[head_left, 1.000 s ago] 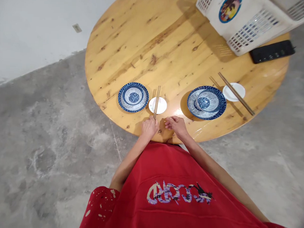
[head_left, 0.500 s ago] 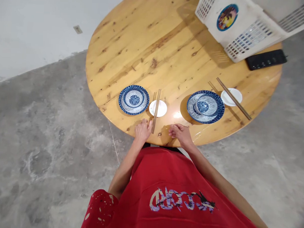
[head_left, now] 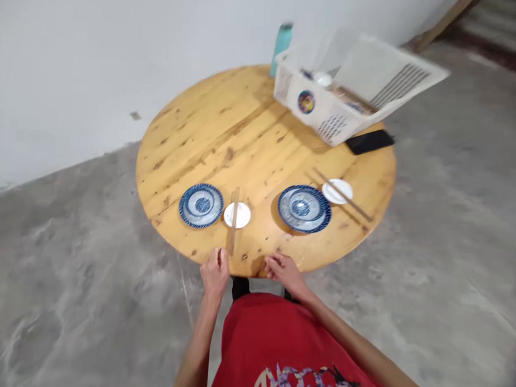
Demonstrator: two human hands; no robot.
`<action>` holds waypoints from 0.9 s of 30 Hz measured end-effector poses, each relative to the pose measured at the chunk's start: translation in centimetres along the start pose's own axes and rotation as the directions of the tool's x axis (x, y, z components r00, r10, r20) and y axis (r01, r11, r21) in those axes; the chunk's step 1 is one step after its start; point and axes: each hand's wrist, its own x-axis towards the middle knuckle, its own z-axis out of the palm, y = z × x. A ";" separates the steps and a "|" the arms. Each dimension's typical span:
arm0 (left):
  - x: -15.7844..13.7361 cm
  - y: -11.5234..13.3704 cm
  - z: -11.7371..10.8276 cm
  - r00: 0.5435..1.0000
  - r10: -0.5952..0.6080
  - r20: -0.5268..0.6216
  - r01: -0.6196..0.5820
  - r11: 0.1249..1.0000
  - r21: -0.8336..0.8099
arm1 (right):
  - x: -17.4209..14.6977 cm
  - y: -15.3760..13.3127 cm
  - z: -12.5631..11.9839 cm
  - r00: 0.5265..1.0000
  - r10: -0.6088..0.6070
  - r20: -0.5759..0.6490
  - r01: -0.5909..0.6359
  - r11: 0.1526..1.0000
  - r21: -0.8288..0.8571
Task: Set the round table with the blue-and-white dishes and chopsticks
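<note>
My left hand (head_left: 216,266) is closed with curled fingers at the table's near edge, just left of the lower ends of a pair of chopsticks (head_left: 233,238). These lie across a small white saucer (head_left: 243,214). To the saucer's left, a blue-and-white bowl (head_left: 203,204) sits on a patterned plate (head_left: 184,209). My right hand (head_left: 282,269) rests near the edge with its fingers loosely curled, nothing visible in them. Beyond it stand a second bowl (head_left: 300,207) and plate (head_left: 326,217). More chopsticks (head_left: 358,209) slant across another white saucer (head_left: 343,188).
A white plastic basket (head_left: 295,107) holding dishes and other items stands at the back right of the round wooden table (head_left: 192,151). Behind it is a turquoise bottle (head_left: 281,47). A black flat object (head_left: 371,141) lies beside the basket. A white wall rises behind.
The view has tilted up, bringing the bottle and the basket's contents into sight. My left hand has drawn back slightly from the chopsticks and curled its fingers. The tableware keeps its arrangement.
</note>
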 end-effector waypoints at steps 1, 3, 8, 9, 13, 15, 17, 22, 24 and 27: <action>-0.4 1.0 0.6 1.000 0.016 -0.020 -0.017 1.000 -0.024 | -0.3 0.4 -1.0 1.000 -0.025 0.003 0.025 1.000 -0.002; -1.2 3.3 2.3 0.997 0.061 -0.052 -0.065 0.994 -0.085 | -1.0 1.5 -3.6 0.999 -0.051 -0.011 0.052 0.999 0.006; -4.3 12.1 8.2 0.962 0.260 -0.085 -0.273 0.937 -0.219 | -3.2 6.2 -13.1 0.993 -0.069 -0.099 0.077 0.993 0.085; -5.2 14.2 9.7 0.953 0.296 -0.067 -0.303 0.924 -0.233 | -3.8 7.3 -15.2 0.991 -0.046 -0.123 0.062 0.991 0.122; -9.7 22.8 15.4 0.897 0.435 0.078 -0.402 0.876 -0.266 | -7.0 11.1 -23.0 0.959 0.092 -0.269 -0.021 0.966 0.256; -11.7 26.5 17.7 0.839 0.528 0.134 -0.478 0.831 -0.285 | -8.8 12.2 -26.0 0.930 0.141 -0.338 -0.034 0.951 0.306; -13.0 29.2 19.4 0.743 0.648 0.167 -0.594 0.753 -0.282 | -10.2 12.7 -28.2 0.917 0.170 -0.361 -0.037 0.937 0.346; -13.5 33.3 22.6 0.587 0.780 0.217 -0.765 0.622 -0.165 | -10.5 11.9 -31.2 0.941 0.145 -0.307 -0.019 0.926 0.377; -12.8 34.8 24.0 0.594 0.769 0.235 -0.761 0.632 -0.145 | -9.7 11.2 -32.4 0.950 0.103 -0.295 0.007 0.936 0.351; -11.3 37.7 26.5 0.594 0.761 0.261 -0.750 0.641 -0.161 | -8.0 10.5 -35.2 0.937 0.076 -0.341 0.039 0.947 0.319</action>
